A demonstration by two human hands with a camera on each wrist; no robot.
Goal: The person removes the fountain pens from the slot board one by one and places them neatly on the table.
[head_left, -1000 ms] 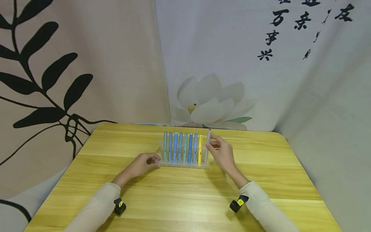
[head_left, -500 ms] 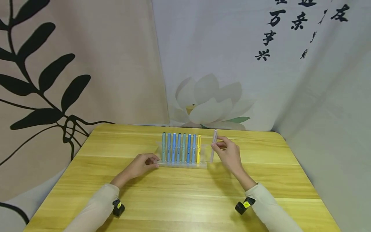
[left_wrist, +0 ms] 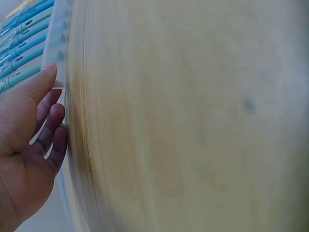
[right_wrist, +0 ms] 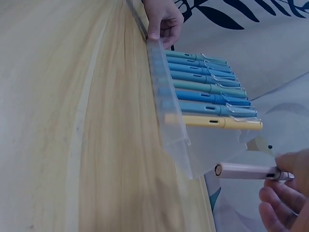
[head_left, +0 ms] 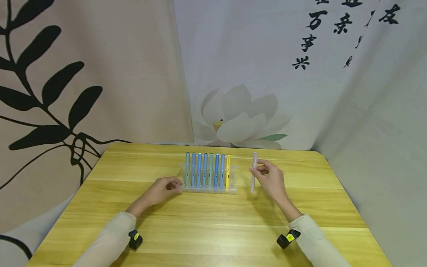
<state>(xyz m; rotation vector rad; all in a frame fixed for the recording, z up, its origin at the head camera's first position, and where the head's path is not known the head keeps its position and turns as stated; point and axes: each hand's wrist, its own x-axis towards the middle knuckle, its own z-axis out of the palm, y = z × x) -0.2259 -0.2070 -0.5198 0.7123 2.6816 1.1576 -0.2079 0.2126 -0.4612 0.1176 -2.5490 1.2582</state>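
In right hand (head_left: 271, 181): pale pink pen (head_left: 254, 178), pinched about mid-length, near-upright, apart from clear rack (right_wrist: 207, 145), likely for control. In left hand (head_left: 162, 190): rack's left end, pinched, presumably to steady row of pens (head_left: 205, 170).

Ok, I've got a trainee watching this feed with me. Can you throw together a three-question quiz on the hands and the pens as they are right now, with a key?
1. Multiple choice: what colour is the pen in the right hand?
A) Yellow
B) Pale pink
C) Green

2. True or false: the left hand is well clear of the clear pen stand, touching nothing.

3. Count: how many row pens are in the stand?

Key:
1. B, pale pink.
2. False; the left hand holds the end of the stand.
3. Eight.
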